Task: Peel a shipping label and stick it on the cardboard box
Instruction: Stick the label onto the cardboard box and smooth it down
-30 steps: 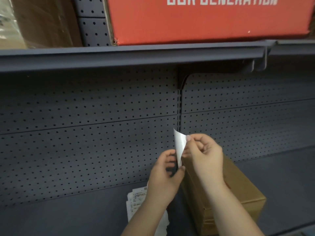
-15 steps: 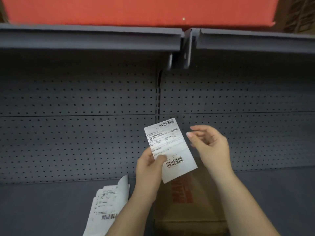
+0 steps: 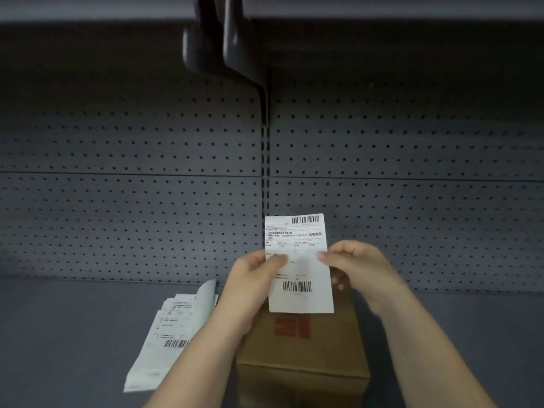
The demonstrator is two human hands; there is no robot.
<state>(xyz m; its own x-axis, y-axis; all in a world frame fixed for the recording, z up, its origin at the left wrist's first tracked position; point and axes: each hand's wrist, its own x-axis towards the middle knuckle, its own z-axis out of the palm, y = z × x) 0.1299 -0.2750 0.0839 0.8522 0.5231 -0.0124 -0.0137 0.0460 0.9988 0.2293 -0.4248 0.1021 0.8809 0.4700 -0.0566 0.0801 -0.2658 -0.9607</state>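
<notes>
Label (image 3: 298,260) held upright by both hands (image 3: 253,272) above cardboard box (image 3: 303,346).

I'm seeing the white shipping label (image 3: 298,263) held upright, printed side toward me, barcodes at its top and lower part. Just at its 6 o'clock sits the brown cardboard box (image 3: 303,348), closed, red print on top, on the shelf.

Smooth white paper label (image 3: 298,263) with black print. Brown cardboard box (image 3: 303,348), matt, with a red mark. Dull grey metal shelf (image 3: 59,334) and back wall (image 3: 132,216) full of small holes.
</notes>
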